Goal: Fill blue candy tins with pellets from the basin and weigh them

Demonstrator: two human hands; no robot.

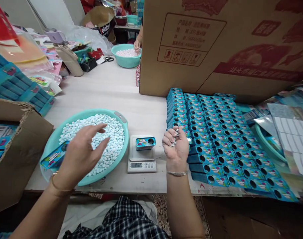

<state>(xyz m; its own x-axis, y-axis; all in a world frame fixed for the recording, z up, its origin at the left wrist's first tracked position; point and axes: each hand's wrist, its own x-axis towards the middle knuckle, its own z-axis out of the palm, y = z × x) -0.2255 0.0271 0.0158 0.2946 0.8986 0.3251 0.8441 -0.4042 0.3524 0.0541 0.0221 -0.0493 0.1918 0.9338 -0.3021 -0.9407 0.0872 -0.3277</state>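
My left hand (85,151) hovers over a turquoise basin (126,132) full of pale blue candies (111,139), thumb and fingers apart with nothing between them. Under that wrist, a blue candy box (54,156) leans in the basin, partly hidden. Palm up, my right hand (176,144) curls its fingers round several pale candies. Between the hands stands a small digital scale (142,166), its display lit with digits too small to read surely. One blue box (145,142) with a dark round hole in its top rests on the scale's plate.
Rows of blue boxes (216,142) cover the table's right side, before a large carton (183,76). An opened carton (22,132) stands at left. Farther back are scissors (108,59), a beige bottle (70,59) and another person's hand (137,45) at a second basin (125,61).
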